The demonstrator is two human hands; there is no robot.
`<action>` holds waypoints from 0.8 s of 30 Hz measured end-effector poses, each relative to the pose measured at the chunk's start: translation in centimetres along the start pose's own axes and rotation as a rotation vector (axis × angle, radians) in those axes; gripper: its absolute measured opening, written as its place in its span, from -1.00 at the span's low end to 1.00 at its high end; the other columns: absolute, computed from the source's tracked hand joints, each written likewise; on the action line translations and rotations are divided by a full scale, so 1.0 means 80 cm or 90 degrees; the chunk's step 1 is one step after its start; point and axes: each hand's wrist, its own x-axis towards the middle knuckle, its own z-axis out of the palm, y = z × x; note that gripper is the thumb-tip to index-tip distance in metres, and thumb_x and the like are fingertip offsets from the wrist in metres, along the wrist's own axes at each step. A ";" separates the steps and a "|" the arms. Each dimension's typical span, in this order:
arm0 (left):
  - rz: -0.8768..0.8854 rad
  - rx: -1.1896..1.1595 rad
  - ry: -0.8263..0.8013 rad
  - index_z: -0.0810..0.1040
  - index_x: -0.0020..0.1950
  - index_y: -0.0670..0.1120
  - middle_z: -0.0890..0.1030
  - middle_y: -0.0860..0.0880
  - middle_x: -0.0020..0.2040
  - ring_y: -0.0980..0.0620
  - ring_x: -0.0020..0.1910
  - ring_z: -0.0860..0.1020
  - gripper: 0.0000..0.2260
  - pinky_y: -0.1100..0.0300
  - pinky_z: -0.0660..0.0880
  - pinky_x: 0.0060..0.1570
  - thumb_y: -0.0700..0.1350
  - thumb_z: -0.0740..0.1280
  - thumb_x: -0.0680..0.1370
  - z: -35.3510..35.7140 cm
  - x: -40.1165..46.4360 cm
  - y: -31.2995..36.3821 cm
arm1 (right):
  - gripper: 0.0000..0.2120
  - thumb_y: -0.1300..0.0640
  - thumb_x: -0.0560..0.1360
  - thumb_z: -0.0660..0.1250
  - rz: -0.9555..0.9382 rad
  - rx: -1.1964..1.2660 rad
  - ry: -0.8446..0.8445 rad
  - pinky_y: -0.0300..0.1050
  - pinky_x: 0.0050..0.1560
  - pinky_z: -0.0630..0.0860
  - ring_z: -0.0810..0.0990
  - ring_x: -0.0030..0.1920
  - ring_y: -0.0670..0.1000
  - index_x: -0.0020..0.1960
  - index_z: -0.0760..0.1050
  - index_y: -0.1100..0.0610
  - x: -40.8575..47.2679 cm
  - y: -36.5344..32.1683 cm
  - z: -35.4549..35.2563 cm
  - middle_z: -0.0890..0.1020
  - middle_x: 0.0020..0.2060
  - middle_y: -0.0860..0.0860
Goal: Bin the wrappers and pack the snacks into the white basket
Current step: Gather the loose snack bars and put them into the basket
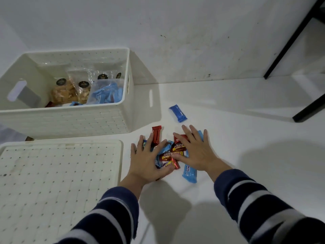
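- From the head view, the left hand (146, 160) lies flat with its fingers spread wide. It presses down on the left side of a small pile of snacks (173, 154) on the white floor (246, 138).
- The right hand (195, 149) is flat and spread too. It rests on the right side of the same pile. Neither hand is curled round anything.
- The pile has red and yellow bars and some blue packs, all touching one another between the two hands.
- A long light blue pack (189, 171) sticks out from under the right hand.
- A red bar (156, 135) pokes out past the left fingers.
- One dark blue pack (178, 113) lies alone, near the pile but apart from it.
- The white basket (66, 120) stands to the left of the pile. Inside are clear bags of cookies (64, 94) and a clear box of blue packs (107, 93).
- The basket's white lid (58, 182) lies flat in front of the basket, just beside the left hand.
- Both arms wear dark blue sleeves (260, 203) with pale stripes.
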 end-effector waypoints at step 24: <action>-0.145 -0.069 0.232 0.48 0.30 -0.02 0.56 -0.02 0.24 -0.09 0.15 0.53 -0.61 0.04 0.55 0.00 0.13 0.28 0.53 -0.001 0.068 -0.005 | -0.29 -0.54 0.30 0.00 -0.011 0.027 0.086 0.20 0.43 0.15 0.16 0.48 0.09 0.36 0.31 -0.27 0.073 0.024 -0.004 0.19 0.49 -0.03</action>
